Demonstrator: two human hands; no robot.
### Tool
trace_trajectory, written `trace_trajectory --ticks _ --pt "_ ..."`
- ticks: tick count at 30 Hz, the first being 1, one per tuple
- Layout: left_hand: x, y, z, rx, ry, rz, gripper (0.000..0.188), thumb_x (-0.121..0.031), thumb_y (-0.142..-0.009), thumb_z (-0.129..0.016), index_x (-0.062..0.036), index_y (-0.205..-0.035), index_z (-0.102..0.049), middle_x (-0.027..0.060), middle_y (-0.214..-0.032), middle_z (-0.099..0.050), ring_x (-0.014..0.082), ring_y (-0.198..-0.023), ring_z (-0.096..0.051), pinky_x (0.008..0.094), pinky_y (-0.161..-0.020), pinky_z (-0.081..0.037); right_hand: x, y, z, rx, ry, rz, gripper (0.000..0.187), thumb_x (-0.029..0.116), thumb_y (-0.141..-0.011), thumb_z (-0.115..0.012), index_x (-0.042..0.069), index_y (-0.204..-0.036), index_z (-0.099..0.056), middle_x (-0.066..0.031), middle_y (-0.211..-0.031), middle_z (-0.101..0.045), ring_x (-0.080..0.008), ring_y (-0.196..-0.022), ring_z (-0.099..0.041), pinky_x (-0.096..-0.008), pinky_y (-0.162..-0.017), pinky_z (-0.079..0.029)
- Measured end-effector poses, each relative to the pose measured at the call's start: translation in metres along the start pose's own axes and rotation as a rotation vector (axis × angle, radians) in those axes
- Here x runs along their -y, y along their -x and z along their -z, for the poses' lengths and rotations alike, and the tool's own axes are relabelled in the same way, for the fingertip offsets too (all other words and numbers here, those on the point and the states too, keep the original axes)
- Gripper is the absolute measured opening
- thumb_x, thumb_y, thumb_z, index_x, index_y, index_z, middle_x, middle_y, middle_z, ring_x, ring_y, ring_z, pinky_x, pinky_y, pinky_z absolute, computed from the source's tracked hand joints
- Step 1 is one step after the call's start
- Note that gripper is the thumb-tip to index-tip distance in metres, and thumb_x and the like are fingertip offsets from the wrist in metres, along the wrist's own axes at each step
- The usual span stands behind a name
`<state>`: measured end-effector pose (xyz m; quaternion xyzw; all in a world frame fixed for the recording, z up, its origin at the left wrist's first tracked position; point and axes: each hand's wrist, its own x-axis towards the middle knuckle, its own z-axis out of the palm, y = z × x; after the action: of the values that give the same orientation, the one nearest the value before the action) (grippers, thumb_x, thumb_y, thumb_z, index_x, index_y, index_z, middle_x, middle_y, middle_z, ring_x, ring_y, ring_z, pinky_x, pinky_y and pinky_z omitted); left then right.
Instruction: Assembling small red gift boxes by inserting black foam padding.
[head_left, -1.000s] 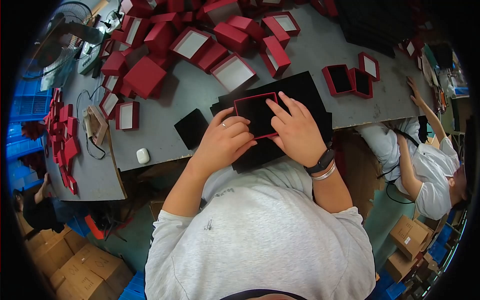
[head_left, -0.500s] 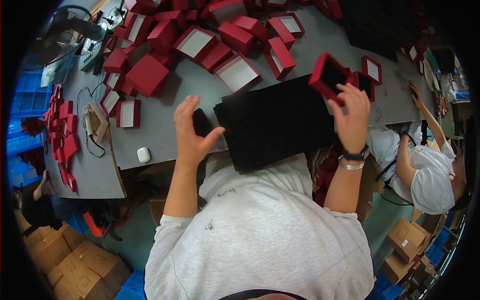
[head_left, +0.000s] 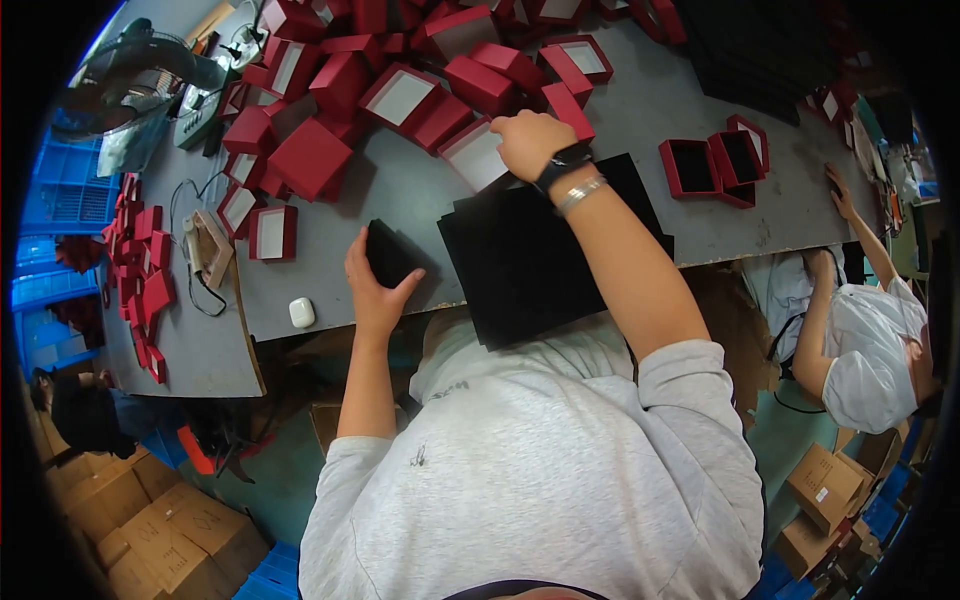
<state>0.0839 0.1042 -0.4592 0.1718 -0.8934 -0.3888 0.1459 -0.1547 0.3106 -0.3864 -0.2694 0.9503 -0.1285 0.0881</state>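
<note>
My left hand (head_left: 375,295) is curved around a small black block (head_left: 391,256) on the grey table, thumb along its near edge and fingers along its left side. My right hand (head_left: 540,145) reaches across black sheets (head_left: 530,265) that lie stacked at the table's front edge. Its fingers are bent over the rim of a red box with a white inside (head_left: 472,157), and the hand hides the box's right part. Two red boxes with black insides, one at the left (head_left: 690,168) and one beside it (head_left: 736,158), stand at the right.
Red boxes (head_left: 312,158) are heaped at the back. A white earphone case (head_left: 301,312) lies near the front edge. A fan (head_left: 130,80) stands at far left, and dark sheets (head_left: 760,60) are piled at back right. A co-worker (head_left: 870,350) sits on the right.
My right hand has left the red box with the black inside at the right and moved left to a white-lined one. My left hand has closed around the black block.
</note>
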Motion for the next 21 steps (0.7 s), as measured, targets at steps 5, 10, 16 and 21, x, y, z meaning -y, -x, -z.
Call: trace_trajectory --ticks 5,10,16,21 --pt "-0.017 0.017 0.009 -0.087 0.277 -0.046 0.113 -0.027 -0.063 -0.092 -0.0022 -0.151 -0.026 0.0176 -0.148 -0.039 0.0319 -0.137 -0.039 0.0409 -0.116 -0.029 0.001 -0.01 -0.026 -0.042 -0.065 0.065 0.021 0.01 -0.089 -0.053 0.005 -0.099 -0.071 -0.0195 -0.101 -0.07 -0.0382 -0.096 -0.066 -0.048 -0.084 -0.053" --pt "-0.05 0.018 0.029 -0.093 0.246 -0.236 0.111 -0.029 -0.059 -0.094 -0.0016 -0.147 -0.032 0.0194 -0.146 -0.04 0.0327 -0.135 -0.041 0.0417 -0.114 -0.032 0.011 0.07 0.038 -0.457 -0.244 0.277 0.015 0.008 -0.081 -0.06 0.004 -0.094 -0.068 -0.0119 -0.088 -0.066 -0.0322 -0.087 -0.063 -0.043 -0.079 -0.051" --pt "-0.124 -0.002 0.022 0.104 0.341 -0.443 0.112 -0.033 -0.054 -0.096 -0.0009 -0.145 -0.039 0.0192 -0.144 -0.043 0.035 -0.133 -0.042 0.0446 -0.11 -0.036 0.008 0.154 0.04 -0.205 -0.155 0.222 0.018 0.006 -0.082 -0.062 0.005 -0.099 -0.068 -0.0088 -0.087 -0.062 -0.028 -0.084 -0.061 -0.0391 -0.076 -0.049" --pt "-0.151 -0.003 -0.019 0.261 0.082 -0.446 0.102 -0.033 -0.06 -0.092 -0.0028 -0.143 -0.042 0.0166 -0.141 -0.045 0.0373 -0.133 -0.04 0.05 -0.113 -0.03 -0.002 0.169 0.035 -0.1 -0.357 0.103 0.018 0.007 -0.089 -0.06 0.003 -0.105 -0.068 -0.0096 -0.089 -0.064 -0.0266 -0.081 -0.062 -0.0353 -0.072 -0.05"
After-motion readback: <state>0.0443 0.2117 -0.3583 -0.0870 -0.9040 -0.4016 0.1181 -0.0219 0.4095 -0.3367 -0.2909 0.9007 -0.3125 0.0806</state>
